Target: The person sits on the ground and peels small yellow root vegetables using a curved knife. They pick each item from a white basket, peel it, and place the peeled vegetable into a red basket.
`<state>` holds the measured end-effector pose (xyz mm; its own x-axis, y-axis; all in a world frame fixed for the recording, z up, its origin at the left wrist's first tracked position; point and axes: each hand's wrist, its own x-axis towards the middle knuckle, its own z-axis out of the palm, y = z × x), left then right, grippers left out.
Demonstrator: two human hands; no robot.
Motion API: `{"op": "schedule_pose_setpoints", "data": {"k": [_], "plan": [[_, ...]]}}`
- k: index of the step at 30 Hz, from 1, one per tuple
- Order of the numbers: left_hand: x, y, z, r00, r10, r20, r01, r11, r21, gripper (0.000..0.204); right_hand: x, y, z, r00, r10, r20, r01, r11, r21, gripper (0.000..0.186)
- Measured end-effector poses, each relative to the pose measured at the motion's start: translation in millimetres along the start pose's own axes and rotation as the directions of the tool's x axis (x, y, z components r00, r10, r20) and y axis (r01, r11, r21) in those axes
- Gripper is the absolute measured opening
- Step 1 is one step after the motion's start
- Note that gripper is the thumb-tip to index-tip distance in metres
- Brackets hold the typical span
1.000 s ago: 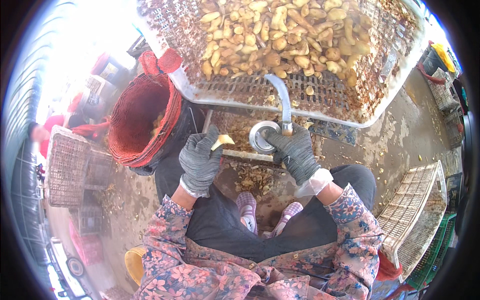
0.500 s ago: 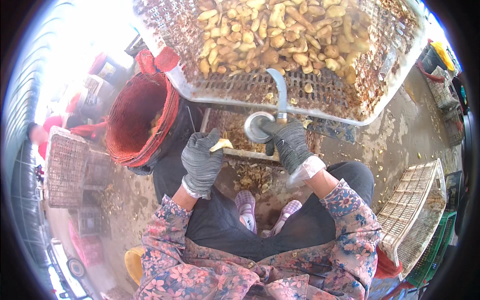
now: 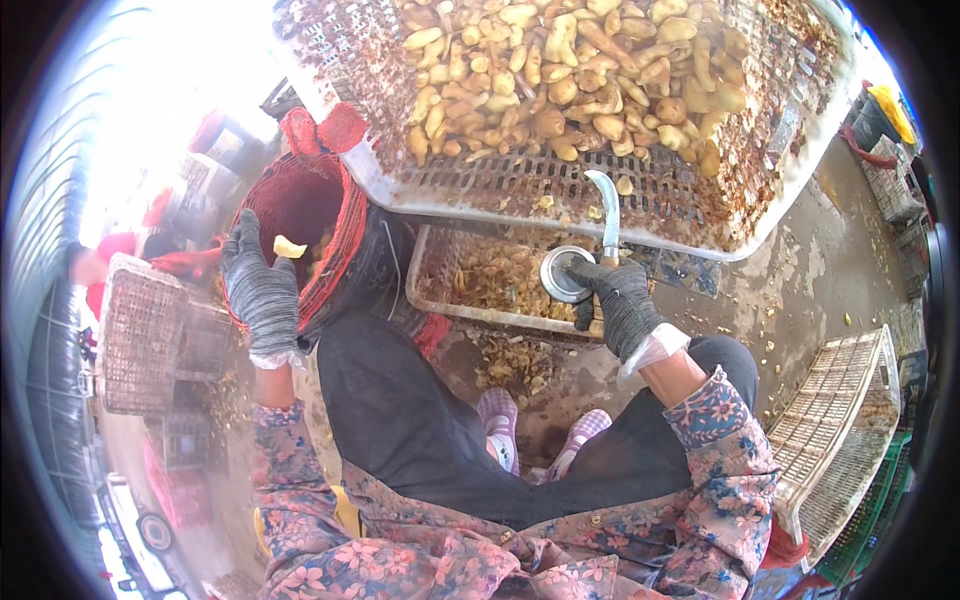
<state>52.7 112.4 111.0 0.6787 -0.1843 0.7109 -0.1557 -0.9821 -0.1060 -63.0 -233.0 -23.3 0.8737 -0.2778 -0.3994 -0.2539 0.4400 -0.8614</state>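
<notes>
My left hand (image 3: 258,285), in a grey knit glove, reaches over the mouth of a red mesh sack (image 3: 310,215) at the left, and a pale cut piece of ginger (image 3: 288,246) sits at its fingertips. My right hand (image 3: 622,300), also gloved in grey, grips a curved-blade knife (image 3: 606,210) whose blade points up toward the big white crate (image 3: 480,195). That crate is heaped with pale ginger pieces (image 3: 570,70). A round metal tin (image 3: 562,274) lies right beside my right hand.
A shallow tray (image 3: 445,300) of brown peelings sits under the crate's near edge, with scraps on the wet concrete floor (image 3: 800,290). Empty white crates (image 3: 850,420) lie at the right; wicker-like crates (image 3: 135,335) stand at the left. A person crouches at far right (image 3: 880,115).
My left hand has swung from the middle out to the left over the red sack, carrying the ginger piece. My right hand has stayed by the tin with the knife.
</notes>
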Motion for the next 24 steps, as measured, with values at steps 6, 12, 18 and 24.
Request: {"op": "schedule_pose_setpoints", "data": {"k": [6, 12, 18, 24], "plan": [[12.3, 84.6, 61.3, 0.985, 0.128, -0.112, -0.164, 0.887, -0.432, 0.044, -5.7, 5.2, 7.7, 0.999, -0.021, 0.044, 0.031, 0.975, -0.222, 0.017], [75.2, 154.0, 172.4, 0.954, -0.038, 0.297, 0.153, 0.915, -0.372, 0.035, -21.6, -1.7, 10.3, 0.986, -0.122, 0.111, 0.141, 0.974, -0.178, 0.022], [98.0, 153.0, 218.4, 0.86, -0.108, 0.499, 0.325, 0.869, -0.373, 0.046, -17.1, 19.3, 5.6, 0.885, -0.424, 0.191, 0.455, 0.705, -0.545, 0.027], [100.0, 141.8, 206.9, 0.724, 0.012, 0.69, 0.482, 0.707, -0.517, 0.039, -7.4, 26.1, 5.5, 0.86, -0.423, 0.285, 0.51, 0.716, -0.477, 0.027]]}}
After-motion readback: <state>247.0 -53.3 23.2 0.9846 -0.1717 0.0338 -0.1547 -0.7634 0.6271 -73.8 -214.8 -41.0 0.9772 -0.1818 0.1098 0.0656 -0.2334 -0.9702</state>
